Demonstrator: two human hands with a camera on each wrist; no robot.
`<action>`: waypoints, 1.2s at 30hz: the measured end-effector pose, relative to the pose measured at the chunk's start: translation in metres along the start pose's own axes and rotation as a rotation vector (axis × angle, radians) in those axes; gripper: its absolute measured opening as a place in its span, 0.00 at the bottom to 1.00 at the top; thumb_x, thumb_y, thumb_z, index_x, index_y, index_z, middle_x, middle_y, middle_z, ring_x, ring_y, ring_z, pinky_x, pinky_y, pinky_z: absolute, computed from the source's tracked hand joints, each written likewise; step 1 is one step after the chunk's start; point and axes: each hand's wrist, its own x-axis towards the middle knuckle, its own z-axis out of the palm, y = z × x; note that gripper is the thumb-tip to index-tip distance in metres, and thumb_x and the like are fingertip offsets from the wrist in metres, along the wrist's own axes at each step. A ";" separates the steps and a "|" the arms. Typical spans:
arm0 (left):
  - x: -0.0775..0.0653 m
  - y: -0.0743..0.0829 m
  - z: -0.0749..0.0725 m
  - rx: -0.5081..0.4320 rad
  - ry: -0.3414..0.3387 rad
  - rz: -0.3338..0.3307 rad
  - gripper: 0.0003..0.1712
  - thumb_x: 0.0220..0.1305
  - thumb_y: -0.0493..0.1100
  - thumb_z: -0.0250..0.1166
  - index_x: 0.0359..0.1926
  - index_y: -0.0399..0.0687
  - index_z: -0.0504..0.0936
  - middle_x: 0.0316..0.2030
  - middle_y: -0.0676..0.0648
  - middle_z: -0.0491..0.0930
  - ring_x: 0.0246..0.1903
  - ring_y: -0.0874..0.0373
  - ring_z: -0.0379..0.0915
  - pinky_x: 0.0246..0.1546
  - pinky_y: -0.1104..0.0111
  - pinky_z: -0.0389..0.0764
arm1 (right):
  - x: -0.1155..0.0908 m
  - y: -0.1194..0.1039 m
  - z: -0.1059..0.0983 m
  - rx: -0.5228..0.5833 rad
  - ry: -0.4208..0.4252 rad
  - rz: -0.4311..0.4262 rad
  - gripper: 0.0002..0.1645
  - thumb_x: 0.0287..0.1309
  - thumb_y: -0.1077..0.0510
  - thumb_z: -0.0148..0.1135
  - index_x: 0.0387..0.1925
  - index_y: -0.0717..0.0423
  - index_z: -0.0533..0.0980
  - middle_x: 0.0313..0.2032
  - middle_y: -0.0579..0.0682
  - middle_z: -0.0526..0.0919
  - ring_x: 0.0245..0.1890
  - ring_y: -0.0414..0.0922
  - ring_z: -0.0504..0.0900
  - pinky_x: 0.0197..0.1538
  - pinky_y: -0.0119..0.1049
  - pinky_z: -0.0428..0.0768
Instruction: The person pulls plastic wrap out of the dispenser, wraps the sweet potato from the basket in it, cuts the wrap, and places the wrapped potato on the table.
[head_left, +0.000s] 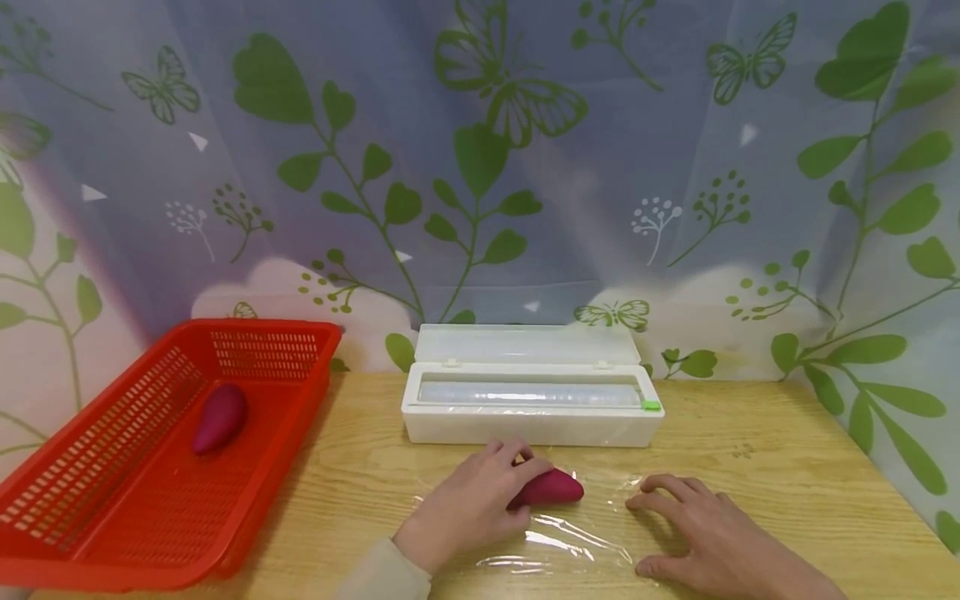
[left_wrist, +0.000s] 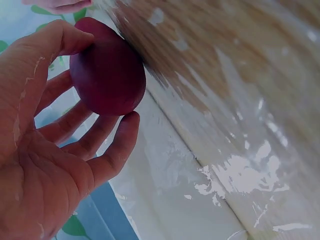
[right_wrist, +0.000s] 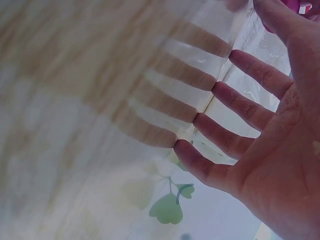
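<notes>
My left hand (head_left: 480,492) grips a smooth, purple-red sweet potato (head_left: 557,487) from its left end, the tapered tip pointing right. In the left wrist view its rounded end (left_wrist: 110,75) sits between thumb and fingers. Beneath and around it, a sheet of clear cling film (head_left: 558,542) lies wrinkled and glossy on the table. To the right, my right hand (head_left: 705,533) is spread with nothing in its grasp, fingertips at the film's right edge. Its fingers (right_wrist: 245,107) touch the tabletop in the right wrist view.
Behind the hands stands a white cling film box (head_left: 532,429), lid (head_left: 525,343) raised, with a film roll (head_left: 528,393) inside and a green slider (head_left: 651,406). A red basket (head_left: 258,500) at left holds another sweet potato (head_left: 221,417). A leaf-patterned curtain (head_left: 570,208) backs the wooden table (head_left: 780,433).
</notes>
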 end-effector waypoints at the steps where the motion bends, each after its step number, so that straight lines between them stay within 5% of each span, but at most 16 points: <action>1: 0.000 0.000 0.000 0.005 -0.001 0.001 0.28 0.57 0.44 0.70 0.61 0.58 0.80 0.51 0.52 0.78 0.46 0.58 0.74 0.49 0.69 0.80 | 0.000 0.000 0.000 0.000 0.001 0.000 0.39 0.56 0.22 0.60 0.59 0.39 0.77 0.60 0.44 0.77 0.56 0.52 0.76 0.49 0.56 0.80; 17: -0.012 -0.003 -0.008 -0.024 0.032 0.010 0.23 0.65 0.48 0.66 0.61 0.61 0.81 0.55 0.53 0.78 0.55 0.58 0.75 0.55 0.60 0.80 | 0.000 0.002 0.000 0.003 -0.021 0.013 0.40 0.55 0.20 0.58 0.59 0.39 0.78 0.59 0.43 0.78 0.56 0.51 0.77 0.52 0.56 0.81; 23: -0.027 -0.010 -0.021 -0.013 0.070 0.031 0.17 0.62 0.48 0.70 0.53 0.58 0.85 0.46 0.55 0.80 0.46 0.62 0.76 0.46 0.68 0.80 | -0.002 0.003 -0.002 0.029 -0.013 0.033 0.40 0.55 0.20 0.59 0.59 0.39 0.78 0.58 0.41 0.78 0.56 0.50 0.78 0.54 0.55 0.81; 26: -0.040 -0.013 -0.030 -0.090 -0.023 -0.017 0.13 0.62 0.49 0.71 0.48 0.58 0.87 0.42 0.55 0.81 0.38 0.65 0.74 0.39 0.73 0.76 | -0.003 0.003 -0.004 0.058 -0.020 0.067 0.40 0.54 0.20 0.59 0.59 0.37 0.78 0.59 0.40 0.78 0.57 0.50 0.78 0.56 0.55 0.81; 30: -0.059 -0.018 -0.041 -0.204 -0.234 -0.130 0.12 0.59 0.49 0.70 0.45 0.60 0.87 0.39 0.59 0.80 0.32 0.68 0.70 0.36 0.74 0.75 | -0.005 0.004 -0.005 0.039 0.033 0.077 0.36 0.54 0.21 0.60 0.57 0.33 0.79 0.60 0.40 0.78 0.58 0.49 0.79 0.56 0.53 0.83; 33: -0.071 -0.024 -0.044 -0.257 -0.356 -0.215 0.12 0.54 0.47 0.72 0.42 0.62 0.86 0.37 0.61 0.77 0.29 0.69 0.67 0.34 0.75 0.74 | -0.006 0.005 -0.005 -0.010 0.117 0.021 0.29 0.56 0.25 0.63 0.52 0.33 0.81 0.56 0.37 0.80 0.54 0.45 0.81 0.53 0.48 0.84; 36: -0.081 -0.029 -0.044 -0.291 -0.403 -0.285 0.12 0.52 0.45 0.74 0.39 0.63 0.86 0.34 0.62 0.73 0.28 0.68 0.66 0.31 0.75 0.72 | -0.005 0.007 -0.006 0.002 0.186 -0.067 0.19 0.57 0.31 0.68 0.44 0.33 0.82 0.48 0.31 0.81 0.46 0.37 0.81 0.47 0.39 0.84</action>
